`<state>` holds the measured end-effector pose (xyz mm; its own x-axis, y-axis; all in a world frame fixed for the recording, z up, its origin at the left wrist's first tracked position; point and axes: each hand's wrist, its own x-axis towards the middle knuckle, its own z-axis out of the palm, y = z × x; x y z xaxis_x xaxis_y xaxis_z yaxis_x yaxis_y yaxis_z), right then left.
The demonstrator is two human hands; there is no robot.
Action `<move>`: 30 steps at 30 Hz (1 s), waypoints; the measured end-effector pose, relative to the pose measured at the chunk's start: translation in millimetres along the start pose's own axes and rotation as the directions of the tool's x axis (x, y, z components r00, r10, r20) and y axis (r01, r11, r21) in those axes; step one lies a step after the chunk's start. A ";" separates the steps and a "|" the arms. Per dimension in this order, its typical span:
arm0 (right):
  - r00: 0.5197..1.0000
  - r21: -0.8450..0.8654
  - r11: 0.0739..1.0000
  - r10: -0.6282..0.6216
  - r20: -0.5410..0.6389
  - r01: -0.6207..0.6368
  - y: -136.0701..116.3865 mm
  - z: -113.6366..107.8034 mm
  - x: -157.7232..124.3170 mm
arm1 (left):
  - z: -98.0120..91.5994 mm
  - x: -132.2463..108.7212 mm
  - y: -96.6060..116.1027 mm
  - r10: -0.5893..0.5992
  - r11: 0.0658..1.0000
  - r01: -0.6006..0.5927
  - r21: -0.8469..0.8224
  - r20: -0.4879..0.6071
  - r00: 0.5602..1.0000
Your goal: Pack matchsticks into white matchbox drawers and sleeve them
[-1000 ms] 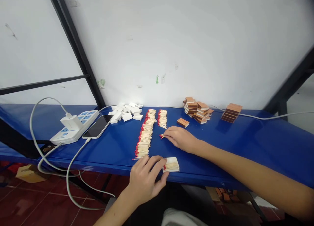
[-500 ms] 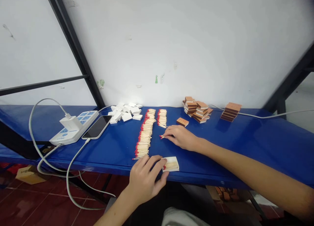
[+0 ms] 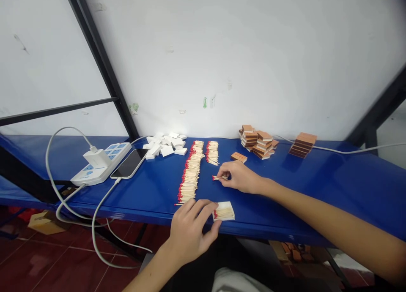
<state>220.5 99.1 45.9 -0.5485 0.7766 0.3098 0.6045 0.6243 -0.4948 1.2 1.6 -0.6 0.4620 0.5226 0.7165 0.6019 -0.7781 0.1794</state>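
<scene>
My left hand (image 3: pixel 193 227) grips the left end of a white matchbox tray (image 3: pixel 233 216) at the table's front edge, thumb and fingers around it. Several red-tipped matches lie inside the tray. Farther back, my right hand (image 3: pixel 238 177) pinches a small bunch of matches (image 3: pixel 218 178) just above the blue tabletop, their red heads pointing left. A long row of matches (image 3: pixel 190 173) stretches away from me to the left of that hand. Behind the hand lies a shorter group of matches (image 3: pixel 212 152), and beside it a single brown matchbox sleeve (image 3: pixel 239 157).
White trays (image 3: pixel 166 145) are heaped at the back left. Brown boxes stand in a loose pile (image 3: pixel 258 142) and a neat stack (image 3: pixel 303 145) at the back right. On the left are a phone (image 3: pixel 130 163) and a power strip (image 3: pixel 91 174) with white cables looping over the table's edge.
My right hand has drawn its matches slightly together, with the fingers more curled. My left hand keeps its hold on the tray. The whole view has shifted a little.
</scene>
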 end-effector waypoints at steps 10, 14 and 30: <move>0.992 0.244 0.967 0.051 0.117 -0.079 -13.5 -25.9 -4.0 | -3.3 1.1 -0.2 -0.058 0.996 0.056 -0.063 -0.026 0.998; 0.966 0.320 0.947 -0.105 0.235 0.025 -29.7 -28.2 -12.0 | -2.5 0.6 -0.3 -0.091 0.994 0.088 -0.059 -0.046 0.995; 0.909 0.157 0.951 -0.303 0.285 0.268 -48.4 -13.5 -24.7 | -4.5 3.0 -0.9 -0.081 0.994 0.080 -0.075 -0.009 0.997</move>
<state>212.6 50.9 73.1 -0.8466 0.4931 0.2005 0.3373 0.7883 -0.5146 -0.9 2.3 4.4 0.4061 0.5808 0.7055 0.5862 -0.7578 0.2864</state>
